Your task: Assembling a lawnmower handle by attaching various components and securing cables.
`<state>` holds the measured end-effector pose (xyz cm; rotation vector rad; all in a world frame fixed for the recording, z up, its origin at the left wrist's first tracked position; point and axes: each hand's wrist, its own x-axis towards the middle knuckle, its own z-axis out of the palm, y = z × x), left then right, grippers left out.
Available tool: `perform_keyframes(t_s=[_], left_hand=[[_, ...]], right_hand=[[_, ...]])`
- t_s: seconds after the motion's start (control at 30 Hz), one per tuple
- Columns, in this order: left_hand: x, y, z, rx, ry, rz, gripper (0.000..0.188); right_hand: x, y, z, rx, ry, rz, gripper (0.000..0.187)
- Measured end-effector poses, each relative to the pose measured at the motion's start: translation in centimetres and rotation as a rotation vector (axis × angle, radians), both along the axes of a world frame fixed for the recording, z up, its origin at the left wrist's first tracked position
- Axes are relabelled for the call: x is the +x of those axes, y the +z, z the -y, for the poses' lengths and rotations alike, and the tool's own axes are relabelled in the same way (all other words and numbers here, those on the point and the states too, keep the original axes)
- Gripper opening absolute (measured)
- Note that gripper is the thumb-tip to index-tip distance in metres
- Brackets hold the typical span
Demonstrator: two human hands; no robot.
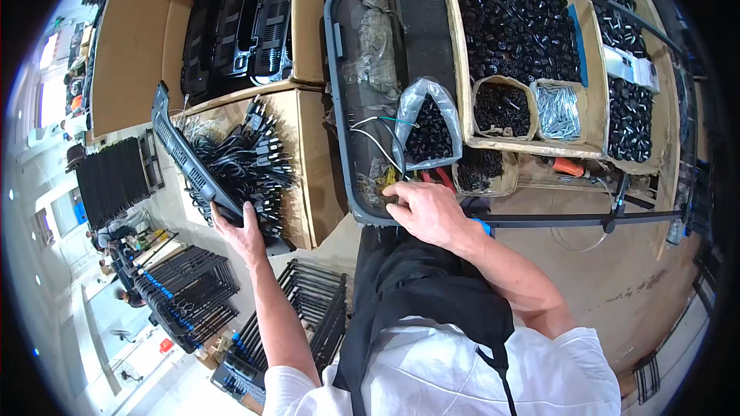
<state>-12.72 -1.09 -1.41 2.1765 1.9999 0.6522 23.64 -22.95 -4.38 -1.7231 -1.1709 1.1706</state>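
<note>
My left hand grips the lower end of a long black plastic panel with vent slots, held tilted above a bundle of black power cords. My right hand is closed, thumb and fingers pinched at the lower end of a black cable. Loose white and green wires spread from that cable; the fingertips partly hide the grip. Around this spot runs a black tubular metal frame with rounded corners, lying across the bench. Just beyond my right hand sits a clear plastic bag of small black parts.
A carton of black vented panels stands at the far left, above the cord box. Wooden trays hold black caps, screws and silver pins. An orange-handled tool lies to the right. Black frames are stacked at lower left.
</note>
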Motion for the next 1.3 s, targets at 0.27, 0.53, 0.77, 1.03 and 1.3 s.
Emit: perform_keyframes(t_s=[0.27,0.53,0.77,1.03,1.3], left_hand=[[0.3,-0.2,0.4,0.004,0.011,0.019,0.091],[-0.1,-0.1,0.1,0.045,0.0,0.025,0.094],[0.2,0.9,0.0,0.039,0.005,0.073,0.095],[0.5,4.0,-1.9,0.021,-0.027,0.077,0.093],[4.3,8.6,-8.6,-0.076,-0.082,-0.048,0.091]], right_hand=[[-0.4,1.5,-2.8,-0.076,0.071,-0.056,0.039],[-2.5,-0.6,-9.6,-0.03,-0.08,0.138,0.038],[-2.7,-1.0,-10.3,-0.143,-0.066,0.105,0.038],[-2.8,-2.9,-10.5,-0.2,-0.129,0.046,0.048],[-2.2,-1.3,-9.9,-0.286,-0.168,-0.147,0.033]])
